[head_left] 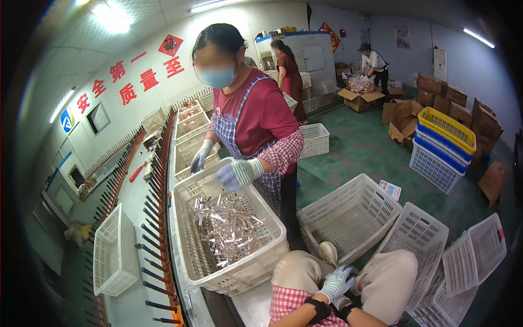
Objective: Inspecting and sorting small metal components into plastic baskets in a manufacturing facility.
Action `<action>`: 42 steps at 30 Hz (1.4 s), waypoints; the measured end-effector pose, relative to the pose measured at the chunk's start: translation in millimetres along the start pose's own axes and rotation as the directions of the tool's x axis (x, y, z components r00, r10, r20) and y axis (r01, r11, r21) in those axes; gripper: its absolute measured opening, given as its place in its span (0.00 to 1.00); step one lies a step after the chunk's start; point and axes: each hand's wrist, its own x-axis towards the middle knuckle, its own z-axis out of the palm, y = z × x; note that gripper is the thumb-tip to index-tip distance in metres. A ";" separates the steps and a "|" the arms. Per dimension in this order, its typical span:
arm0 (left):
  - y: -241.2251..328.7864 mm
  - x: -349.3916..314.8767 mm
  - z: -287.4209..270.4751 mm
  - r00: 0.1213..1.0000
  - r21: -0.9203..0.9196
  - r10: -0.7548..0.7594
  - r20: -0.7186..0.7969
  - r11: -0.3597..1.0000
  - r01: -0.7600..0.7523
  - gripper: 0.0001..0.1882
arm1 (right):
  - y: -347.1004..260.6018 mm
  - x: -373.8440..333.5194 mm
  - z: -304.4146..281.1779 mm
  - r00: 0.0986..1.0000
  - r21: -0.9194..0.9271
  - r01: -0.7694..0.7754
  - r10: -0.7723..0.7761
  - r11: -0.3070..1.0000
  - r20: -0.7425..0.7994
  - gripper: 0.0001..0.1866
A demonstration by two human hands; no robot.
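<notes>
My hands, in striped knit gloves with blue-grey coated fingers, are together between my knees. My left hand (335,282) lies on top, its fingers stretched toward my right knee; nothing shows in it. Beneath it is my right hand (342,303), its fingers mostly hidden. Nearest on the left, a white plastic basket (257,263) rests on the conveyor's edge, holding many small shiny metal and copper-coloured parts (226,230). A co-worker in a checked apron stands behind it, one gloved hand (239,174) over its far rim, the other (201,157) near farther baskets.
Empty white baskets (348,215) stand on the floor before me, with stacked ones (452,280) at right. A rail of dark pegs (155,240) runs along the conveyor. Farther back are yellow and blue crates (444,147), cardboard boxes (362,101) and other people.
</notes>
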 end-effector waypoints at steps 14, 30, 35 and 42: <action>55.5 16.8 -38.0 0.987 -0.542 0.143 0.077 0.837 -0.079 0.24 | 12.3 4.5 -13.6 1.000 -0.068 0.005 -0.005 0.998 -0.013 0.33; 26.0 -4.8 -5.7 0.972 -0.112 0.151 0.180 0.985 -0.133 0.17 | 38.5 45.5 -0.9 0.998 -0.234 0.060 -0.060 0.970 0.005 0.34; 29.6 -4.8 -49.8 0.988 -0.480 0.115 -0.105 0.864 -0.152 0.16 | 96.1 113.8 3.8 0.978 -0.423 0.200 -0.206 0.884 0.033 0.34; -85.7 -69.0 -185.4 0.440 -0.620 -0.481 -0.758 0.740 -0.259 0.14 | -35.6 53.7 16.5 0.971 -0.126 0.236 -0.240 0.963 -0.014 0.29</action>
